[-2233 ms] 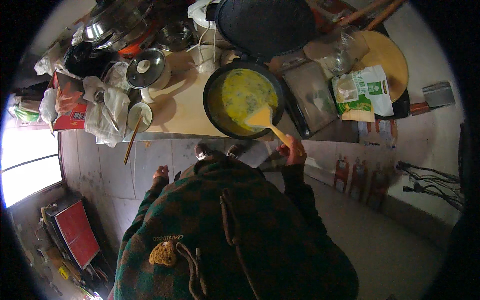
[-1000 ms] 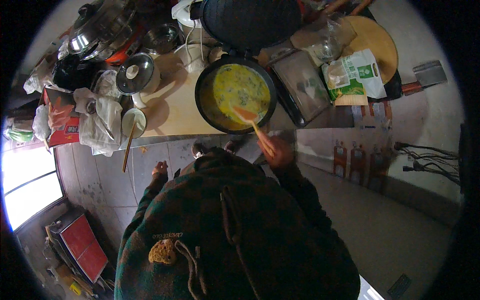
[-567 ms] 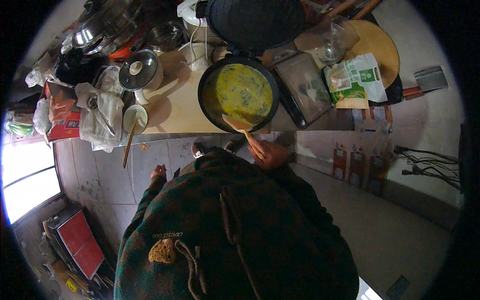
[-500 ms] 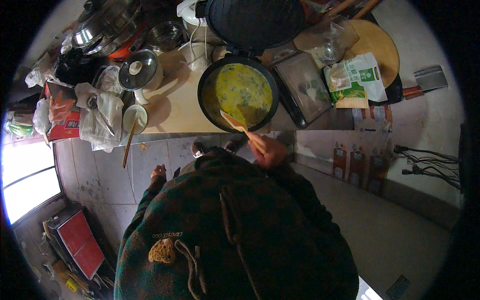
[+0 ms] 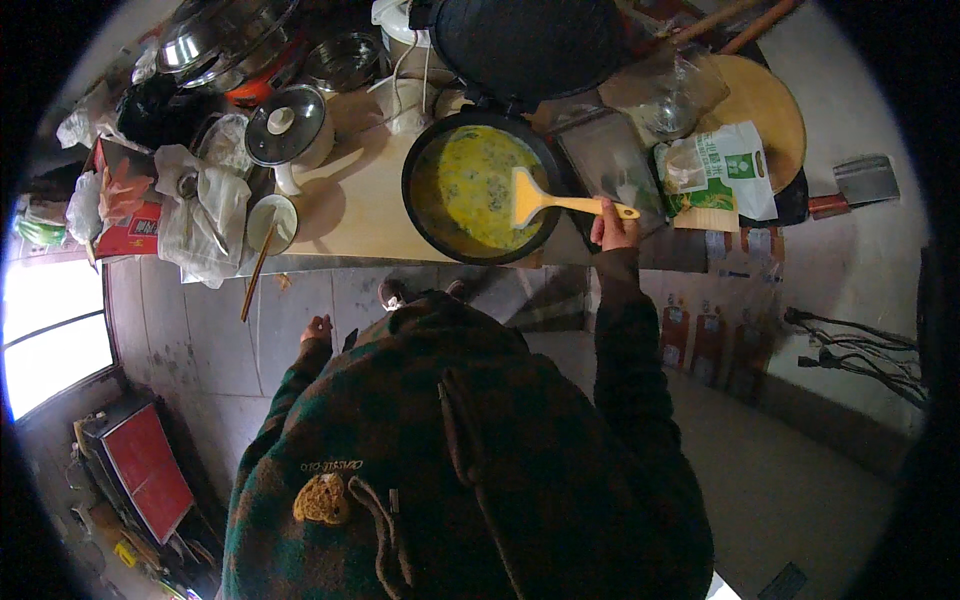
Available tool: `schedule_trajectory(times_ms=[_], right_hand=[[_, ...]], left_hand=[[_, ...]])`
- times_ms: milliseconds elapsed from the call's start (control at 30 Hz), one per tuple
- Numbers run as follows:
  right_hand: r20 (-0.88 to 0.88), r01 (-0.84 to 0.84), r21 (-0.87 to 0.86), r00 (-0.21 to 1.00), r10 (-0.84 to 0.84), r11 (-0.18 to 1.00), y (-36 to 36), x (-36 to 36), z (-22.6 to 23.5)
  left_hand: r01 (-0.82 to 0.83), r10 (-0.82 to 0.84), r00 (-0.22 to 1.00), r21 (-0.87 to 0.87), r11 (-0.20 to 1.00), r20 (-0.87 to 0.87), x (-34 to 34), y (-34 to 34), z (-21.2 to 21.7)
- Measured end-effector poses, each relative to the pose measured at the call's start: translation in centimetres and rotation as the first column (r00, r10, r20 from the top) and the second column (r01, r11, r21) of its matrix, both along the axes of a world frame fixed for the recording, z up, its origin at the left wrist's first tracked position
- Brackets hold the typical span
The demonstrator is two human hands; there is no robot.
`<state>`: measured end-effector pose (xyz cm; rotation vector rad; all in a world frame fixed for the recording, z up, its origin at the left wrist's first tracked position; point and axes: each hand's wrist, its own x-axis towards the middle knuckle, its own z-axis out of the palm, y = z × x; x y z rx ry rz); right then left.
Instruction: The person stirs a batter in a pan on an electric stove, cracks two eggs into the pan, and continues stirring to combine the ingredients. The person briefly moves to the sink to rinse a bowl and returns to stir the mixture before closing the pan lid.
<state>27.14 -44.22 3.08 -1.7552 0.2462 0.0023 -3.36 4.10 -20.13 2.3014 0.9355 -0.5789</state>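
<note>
My right hand [image 5: 616, 232] is closed round the handle of a yellow spatula [image 5: 562, 203]. The spatula lies level over the right side of a round black electric griddle [image 5: 416, 215], its wide blade above or against the food. Inside, a yellow egg-like batter [image 5: 478, 185] with dark green bits covers most of the cooking plate. The griddle's black lid [image 5: 525, 45] stands raised behind it. Low at my left side hangs my left hand [image 5: 316, 330], away from the table, its fingers loosely bent and nothing visible in it.
Left of the griddle are a lidded white pot [image 5: 289, 135] and a white bowl [image 5: 283, 222] with chopsticks [image 5: 258, 275] jutting past the table edge. To its right lie a clear-topped tray [image 5: 610, 160], a green-white bag [image 5: 720, 175], a round board [image 5: 780, 130] and a cleaver [image 5: 865, 181].
My right hand has moved right and slightly up from the griddle's front edge. The spatula has swung from a slant to nearly level. My left hand still hangs at my side.
</note>
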Motion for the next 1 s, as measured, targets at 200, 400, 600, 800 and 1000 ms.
schedule_trajectory(times_ms=[200,400,600,800,1000], right_hand=[[0.402,-0.157,-0.528,0.819,0.408,0.835,4.5,-2.2,2.8],[0.004,-0.349,0.066,0.937,0.35,0.935,2.1,1.6,0.6],[-0.186,-0.235,0.07,0.952,0.244,0.969,-3.9,6.0,-0.7],[0.041,-0.259,-0.274,0.959,0.28,0.926,-2.3,7.3,2.8],[0.181,-0.305,-0.675,0.815,0.551,0.672,3.9,2.1,3.6]], left_hand=[[0.074,-0.072,0.997,0.063,0.995,-0.025,-1.8,0.8,-1.3],[-0.053,0.052,0.998,-0.011,0.999,-0.039,-1.4,0.1,0.5],[-0.024,0.026,0.998,0.039,0.999,-0.05,-0.9,-0.5,1.8],[-0.018,0.013,0.996,0.056,0.998,0.092,-2.2,0.0,0.6],[-0.057,0.05,0.993,0.061,0.997,0.106,-2.4,-0.2,0.1]])
